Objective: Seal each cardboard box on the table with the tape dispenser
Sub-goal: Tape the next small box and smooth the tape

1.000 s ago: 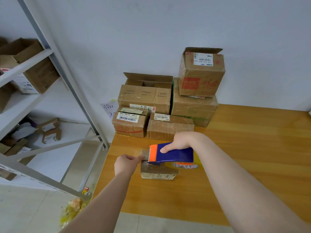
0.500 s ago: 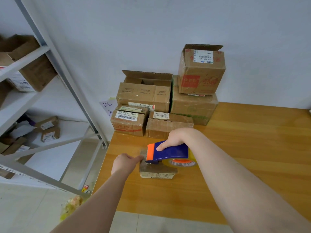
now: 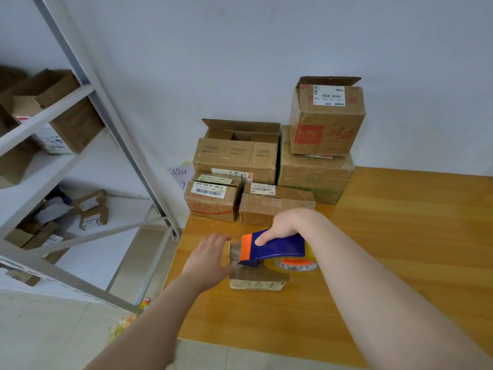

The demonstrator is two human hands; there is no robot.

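Note:
A small flat cardboard box [image 3: 257, 280] lies on the wooden table [image 3: 386, 249] near its left edge. My right hand [image 3: 284, 225] grips a blue and orange tape dispenser [image 3: 272, 247] from above, its orange nose down on the box's left end. A roll of clear tape [image 3: 297, 264] sits under the dispenser body. My left hand [image 3: 209, 259] lies flat with straight fingers against the box's left side.
A stack of cardboard boxes [image 3: 269, 180] stands at the table's back left against the wall, two with open flaps. A white metal shelf rack [image 3: 88, 145] with more boxes stands left of the table. The table's right half is bare wood.
My left hand went from a pinching fist at the box's left end to a flat hand against its side. The dispenser's nose dropped onto the box.

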